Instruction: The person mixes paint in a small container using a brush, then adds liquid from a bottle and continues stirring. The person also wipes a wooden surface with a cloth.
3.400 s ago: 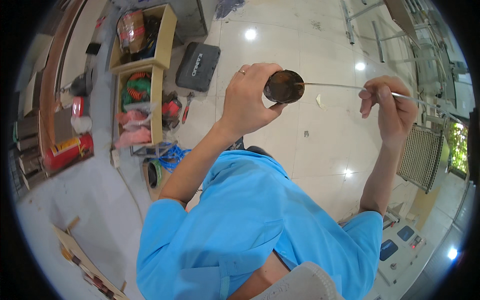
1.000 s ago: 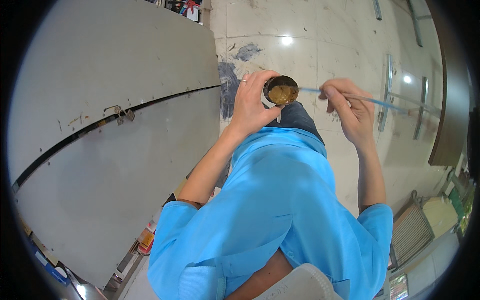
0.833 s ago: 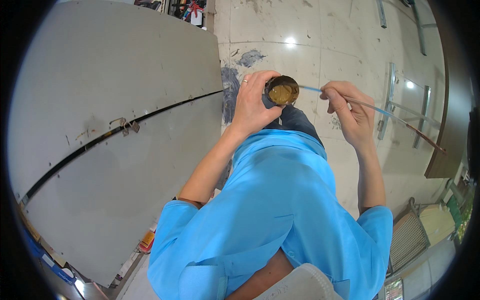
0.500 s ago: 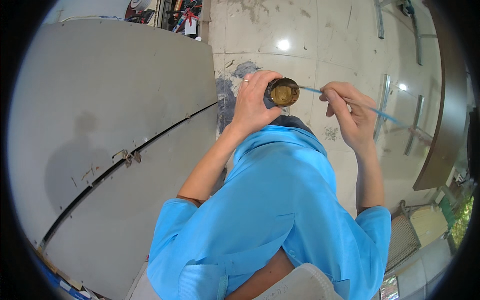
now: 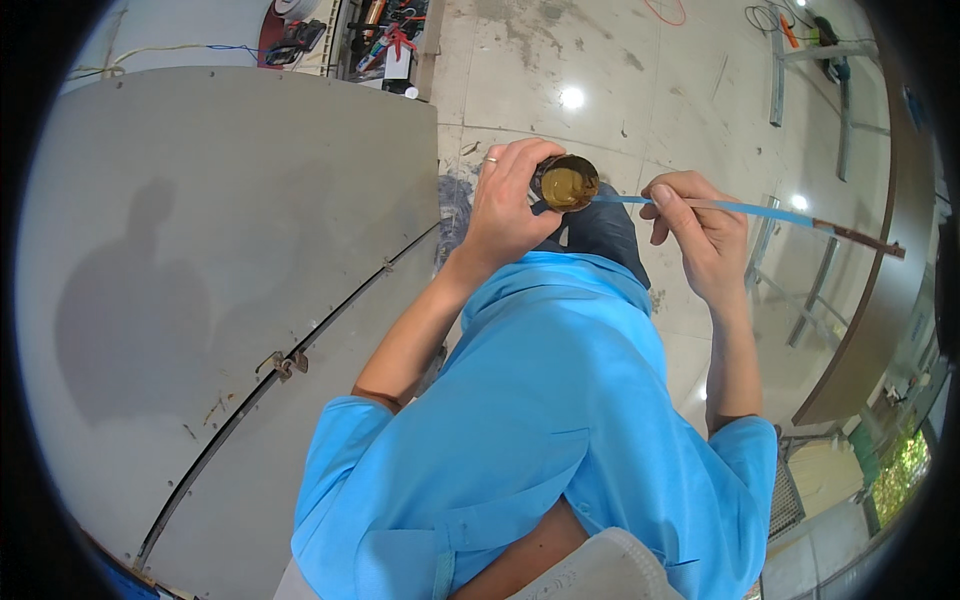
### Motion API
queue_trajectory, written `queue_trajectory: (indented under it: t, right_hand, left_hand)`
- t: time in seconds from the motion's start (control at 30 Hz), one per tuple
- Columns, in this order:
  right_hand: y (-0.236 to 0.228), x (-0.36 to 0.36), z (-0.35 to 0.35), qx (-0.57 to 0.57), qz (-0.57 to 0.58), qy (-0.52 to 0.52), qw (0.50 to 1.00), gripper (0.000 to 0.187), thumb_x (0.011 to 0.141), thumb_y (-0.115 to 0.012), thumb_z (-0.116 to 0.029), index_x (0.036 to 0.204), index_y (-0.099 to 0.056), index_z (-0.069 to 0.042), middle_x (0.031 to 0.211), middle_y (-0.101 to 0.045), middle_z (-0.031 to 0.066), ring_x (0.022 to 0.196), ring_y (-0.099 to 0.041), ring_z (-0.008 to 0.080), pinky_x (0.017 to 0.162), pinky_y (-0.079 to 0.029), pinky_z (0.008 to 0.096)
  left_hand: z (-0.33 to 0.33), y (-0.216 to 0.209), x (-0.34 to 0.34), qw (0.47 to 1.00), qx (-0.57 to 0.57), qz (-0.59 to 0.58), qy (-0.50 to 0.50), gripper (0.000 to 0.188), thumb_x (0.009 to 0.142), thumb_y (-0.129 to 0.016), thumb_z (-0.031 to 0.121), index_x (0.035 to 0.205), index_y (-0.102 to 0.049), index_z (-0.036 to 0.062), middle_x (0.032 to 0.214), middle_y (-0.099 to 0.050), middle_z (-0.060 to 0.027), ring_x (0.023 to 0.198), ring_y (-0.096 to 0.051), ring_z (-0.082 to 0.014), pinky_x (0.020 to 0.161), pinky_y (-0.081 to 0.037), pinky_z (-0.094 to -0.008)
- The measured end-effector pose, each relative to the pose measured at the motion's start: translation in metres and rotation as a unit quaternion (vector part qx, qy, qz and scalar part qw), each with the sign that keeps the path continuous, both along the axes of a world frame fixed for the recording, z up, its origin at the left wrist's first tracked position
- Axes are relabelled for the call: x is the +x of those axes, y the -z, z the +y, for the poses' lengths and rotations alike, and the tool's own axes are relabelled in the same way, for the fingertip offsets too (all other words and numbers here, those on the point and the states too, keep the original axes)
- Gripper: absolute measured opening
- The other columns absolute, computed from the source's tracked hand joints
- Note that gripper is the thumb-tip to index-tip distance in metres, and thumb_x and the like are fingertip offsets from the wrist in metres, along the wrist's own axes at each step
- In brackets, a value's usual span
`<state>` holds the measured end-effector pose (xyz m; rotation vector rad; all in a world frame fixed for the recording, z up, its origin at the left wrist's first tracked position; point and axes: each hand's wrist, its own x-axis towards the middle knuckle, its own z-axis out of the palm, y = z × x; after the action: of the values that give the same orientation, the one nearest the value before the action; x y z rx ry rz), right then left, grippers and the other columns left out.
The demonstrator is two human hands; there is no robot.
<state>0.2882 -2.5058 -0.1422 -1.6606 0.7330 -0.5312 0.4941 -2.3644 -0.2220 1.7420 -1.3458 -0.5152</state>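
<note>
One left hand (image 5: 500, 195) and one right hand (image 5: 705, 230), two in all; one ring (image 5: 491, 160); one round can (image 5: 578, 163); one thin strip (image 5: 770, 211); one blue shirt (image 5: 530, 380); one pale mask (image 5: 605, 570); two grey panels (image 5: 240, 200); at least four metal bars (image 5: 777, 85) on one tiled floor (image 5: 560, 60); one long dark brown board (image 5: 890, 300) by that floor's right edge; one red-orange loop of cord (image 5: 668, 23) at its far edge

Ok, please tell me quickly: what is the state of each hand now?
Left hand: closed around the side of a round, open-topped container.
Right hand: closed, holding a long thin stick.
</note>
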Motion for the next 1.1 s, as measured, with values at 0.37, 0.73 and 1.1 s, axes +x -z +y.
queue_trajectory:
  t: [0.37, 0.73, 1.1]
  right_hand:
    - [0.010, 0.039, -0.058, 0.052, -0.052, -0.061, 0.995, 0.021, 0.110, -0.064, -0.012, 0.107, -0.076, 0.006, 0.097, -0.075, 0.0113, 0.069, -0.066, 0.0140, 0.061, -0.053, 0.0268]
    - [0.020, 0.046, -0.086, 0.066, -0.046, -0.056, 0.995, 0.021, 0.109, -0.065, -0.012, 0.107, -0.076, 0.006, 0.097, -0.075, 0.0106, 0.070, -0.067, 0.0144, 0.063, -0.054, 0.0274]
    - [0.007, 0.031, -0.080, 0.003, -0.017, -0.025, 1.000, 0.022, 0.109, -0.066, -0.013, 0.105, -0.076, 0.006, 0.095, -0.075, 0.0117, 0.068, -0.067, 0.0150, 0.062, -0.053, 0.0272]
  left_hand:
    - [-0.037, -0.005, 0.028, 0.997, 0.031, 0.008, -0.068, 0.062, 0.070, -0.081, 0.003, 0.129, -0.064, 0.0066, 0.127, -0.067, -0.0120, 0.121, -0.061, -0.0321, 0.109, -0.045, -0.0447]
    - [-0.065, 0.001, 0.033, 0.997, 0.028, -0.036, -0.059, 0.062, 0.069, -0.082, 0.001, 0.128, -0.065, 0.0073, 0.125, -0.068, -0.0118, 0.120, -0.061, -0.0342, 0.108, -0.045, -0.0448]
    - [-0.066, 0.008, 0.021, 0.999, 0.009, -0.025, -0.048, 0.065, 0.066, -0.080, -0.001, 0.127, -0.064, 0.0099, 0.126, -0.068, -0.0093, 0.122, -0.059, -0.0339, 0.109, -0.043, -0.0453]
